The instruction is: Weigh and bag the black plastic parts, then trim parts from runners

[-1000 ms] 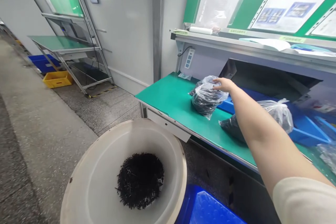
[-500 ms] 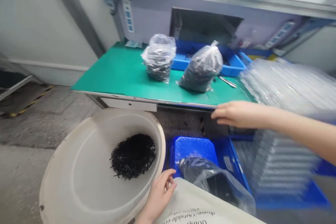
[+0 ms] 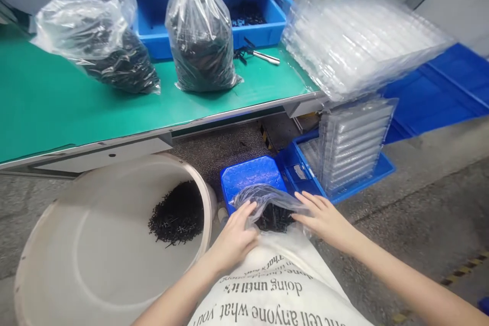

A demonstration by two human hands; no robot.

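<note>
In front of my body a clear plastic bag gapes, with black pieces visible inside. At its left edge my left hand is closed on the film, fingers bent over the rim. My right hand touches the bag's right side with its fingers stretched out and apart. The lower part of the bag is hidden by my hands and the printed light cloth over my lap. To the left stands a large whitish tub with a heap of thin black pieces in it.
Two filled plastic bags, one slumped and one tied upright, stand on the green bench. Behind them is a blue bin, with a metal-handled tool before it. Clear trays are stacked right. A blue stool stands ahead.
My right hand has come down and inward to the bag. My left hand has moved from beside the tub's rim onto the bag's edge. The view has shifted right and closer to the bench.
</note>
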